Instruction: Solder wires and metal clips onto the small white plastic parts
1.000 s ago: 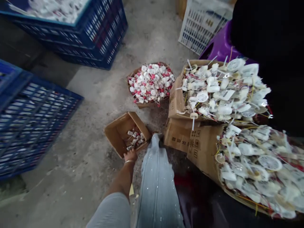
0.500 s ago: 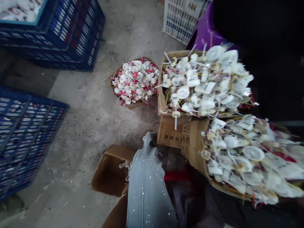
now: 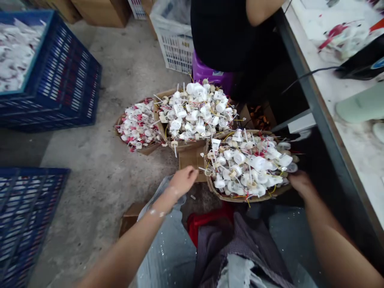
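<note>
A shallow round brown container (image 3: 240,199) sits close in front of me, heaped with white plastic parts trailing thin wires and yellow and red leads. My left hand (image 3: 183,181) is at its near left edge, fingers curled, and I cannot tell whether they hold a small part. My right hand (image 3: 301,184) is at its right rim, with the fingers hidden behind it. Beyond stand a cardboard box of similar parts (image 3: 195,114) and a brown basket of white-and-red pieces (image 3: 138,128). A flap of a small cardboard box (image 3: 130,216) shows by my left knee.
Blue plastic crates (image 3: 60,76) stand at left on the concrete floor (image 3: 99,120), with another (image 3: 27,208) nearer. A seated person in black (image 3: 225,36) uses a purple stool (image 3: 210,72). A white crate (image 3: 177,48) stands behind, and a white-topped table (image 3: 339,80) runs along the right.
The view has swung up and rightward, bringing the table and seated person in. My left hand has left the small box and is now at the heaped container. My right hand has come into view.
</note>
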### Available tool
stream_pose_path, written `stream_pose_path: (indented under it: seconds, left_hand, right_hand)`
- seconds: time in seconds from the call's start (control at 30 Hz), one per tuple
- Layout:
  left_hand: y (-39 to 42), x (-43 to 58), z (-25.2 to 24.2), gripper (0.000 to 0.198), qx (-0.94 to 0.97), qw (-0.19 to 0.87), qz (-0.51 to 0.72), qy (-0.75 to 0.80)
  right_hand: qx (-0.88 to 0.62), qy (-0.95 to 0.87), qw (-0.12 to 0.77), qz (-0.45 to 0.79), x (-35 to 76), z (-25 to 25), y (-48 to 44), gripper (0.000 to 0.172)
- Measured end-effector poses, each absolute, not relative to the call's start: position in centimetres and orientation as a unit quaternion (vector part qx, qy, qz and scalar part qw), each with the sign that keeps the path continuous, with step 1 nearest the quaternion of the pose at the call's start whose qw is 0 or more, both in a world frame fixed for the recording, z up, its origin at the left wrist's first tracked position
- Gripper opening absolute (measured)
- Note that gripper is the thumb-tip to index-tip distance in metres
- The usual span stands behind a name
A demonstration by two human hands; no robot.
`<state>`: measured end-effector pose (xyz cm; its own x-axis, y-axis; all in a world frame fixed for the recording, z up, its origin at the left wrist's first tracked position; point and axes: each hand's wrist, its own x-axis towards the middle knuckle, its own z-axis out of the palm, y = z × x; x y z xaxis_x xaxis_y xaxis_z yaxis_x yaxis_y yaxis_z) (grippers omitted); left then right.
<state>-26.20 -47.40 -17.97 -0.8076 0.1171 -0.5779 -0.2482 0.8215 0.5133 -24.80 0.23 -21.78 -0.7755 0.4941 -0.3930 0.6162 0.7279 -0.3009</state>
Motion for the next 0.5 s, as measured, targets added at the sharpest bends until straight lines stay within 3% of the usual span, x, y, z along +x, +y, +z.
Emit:
stream_pose_path:
  seconds: [0.17,0.3,0.43,0.5]
  left_hand:
    - [-40.0,-31.5,-20.1,0.035,-0.015,0.367,0.25,0.896]
    - [-40.0,-32.0,-20.3,0.035,-0.013,0.393,0.207,0.896]
    - [-40.7,-29.8,-19.6,0.033,-0.004,0.399,0.179,0.899]
    - [-41.2,-28.4,-19.3,0.033,-0.005,0.401,0.17,0.9]
  right_hand:
    - [0.303,0.919,0.173,-0.185,-25.9,-20.8,-0.4,0.028]
    - [0.288,0.932,0.159,-0.153,-26.0,-19.9,-1.6,0.024]
    - [0.258,0.949,0.13,-0.128,-24.5,-19.0,-2.7,0.009]
    - [0.233,0.958,0.115,-0.117,-23.2,-18.6,-3.2,0.012]
